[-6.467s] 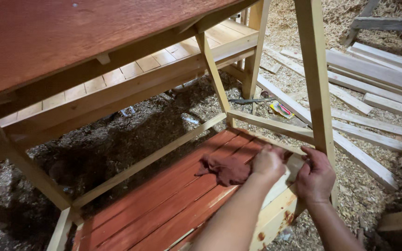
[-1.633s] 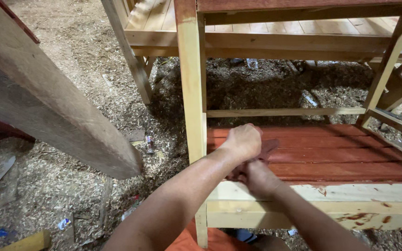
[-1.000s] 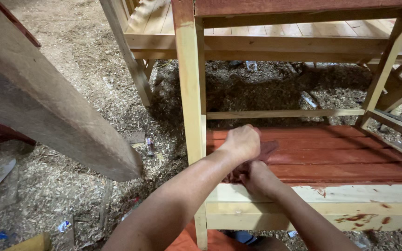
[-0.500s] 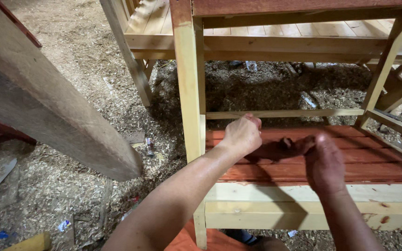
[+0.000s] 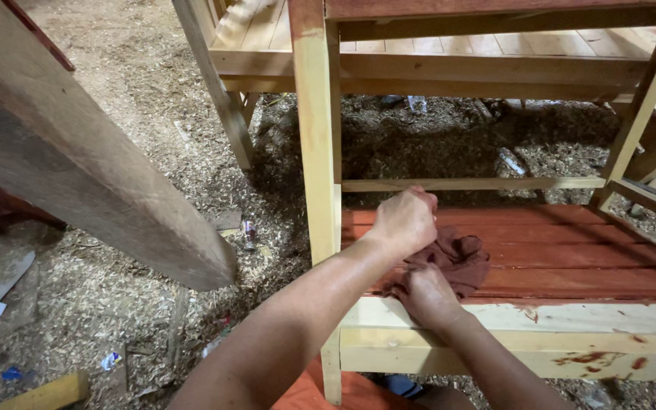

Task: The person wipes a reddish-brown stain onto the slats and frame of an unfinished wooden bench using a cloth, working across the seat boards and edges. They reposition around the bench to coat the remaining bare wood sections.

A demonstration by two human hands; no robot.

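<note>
A dark red-brown rag point(image 5: 455, 258) lies bunched on the red-stained lower shelf point(image 5: 571, 250) of a pale wooden frame. My left hand point(image 5: 405, 221) is closed over the rag's upper left part, just right of the upright wooden leg point(image 5: 317, 137). My right hand point(image 5: 427, 296) grips the rag's lower edge near the shelf's unstained front rail point(image 5: 540, 319). Both hands touch the rag and sit close together. Red stain smears mark the front rail at right.
A thick weathered beam point(image 5: 77, 159) slants across the left. Sawdust and small scraps cover the floor point(image 5: 138, 304). An unstained slatted shelf point(image 5: 449, 45) runs above, with cross rails and another leg point(image 5: 639, 106) at right. A yellow wood offcut point(image 5: 39, 393) lies bottom left.
Half a second ago my right hand was spread apart to the right on the shelf; it has come back left and closed on the rag beneath my left hand.
</note>
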